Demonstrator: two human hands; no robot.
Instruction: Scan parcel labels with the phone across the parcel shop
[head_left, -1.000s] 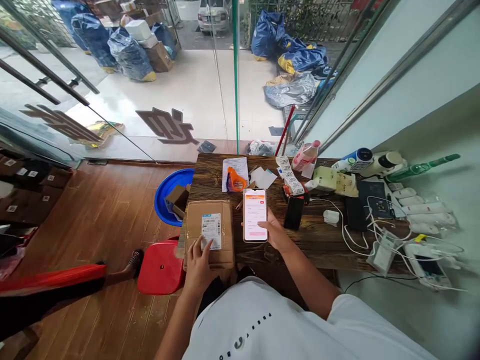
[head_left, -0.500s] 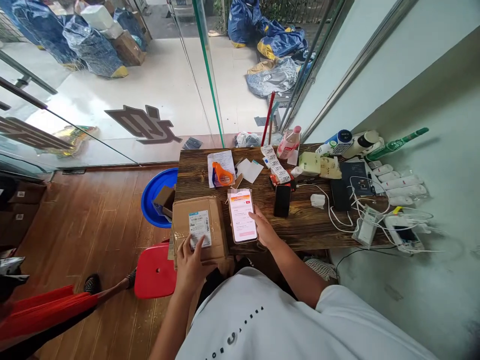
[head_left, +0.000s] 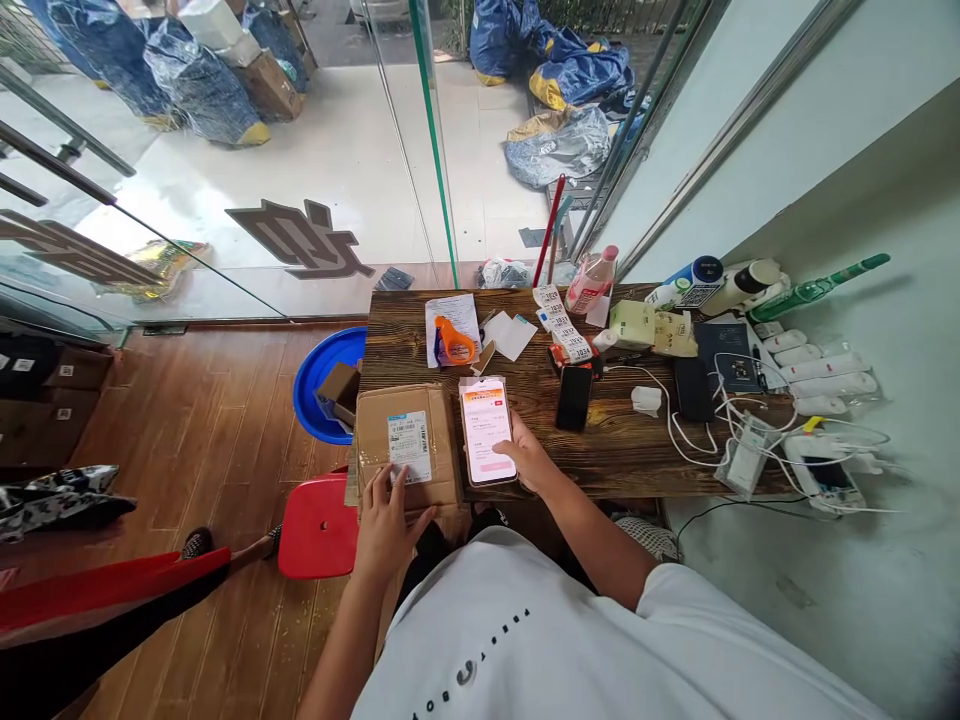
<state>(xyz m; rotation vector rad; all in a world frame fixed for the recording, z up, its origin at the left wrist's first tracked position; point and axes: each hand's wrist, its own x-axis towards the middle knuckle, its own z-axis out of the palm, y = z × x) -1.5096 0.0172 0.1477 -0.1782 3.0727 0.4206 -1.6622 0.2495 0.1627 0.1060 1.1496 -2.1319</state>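
A cardboard box point(head_left: 369, 425) with a white shipping label point(head_left: 410, 447) sits at the table's left end. My left hand point(head_left: 384, 515) rests on its near edge, fingers spread and the tips by the label's lower edge. In my right hand point(head_left: 527, 455) is a smartphone point(head_left: 486, 430), its lit screen showing a pink and orange page. The right thumb lies over the lower part of that screen. Beyond the phone, an orange tape cutter point(head_left: 454, 342) lies on a sheet of paper. A second, dark-screened phone point(head_left: 574, 398) lies to the right.
A strip of numbered labels point(head_left: 564, 325), a pink bottle point(head_left: 592, 280) and tangled white cables point(head_left: 679, 437) occupy the wooden table point(head_left: 637, 470). At left stand a blue tub point(head_left: 304, 405) and a red stool point(head_left: 319, 530); another person's leg point(head_left: 251, 552) is beside it. Glass panels point(head_left: 300, 180) rise behind.
My right thumb has moved down the phone screen. The view has shifted slightly, and the other person's leg and red garment at left have changed position.
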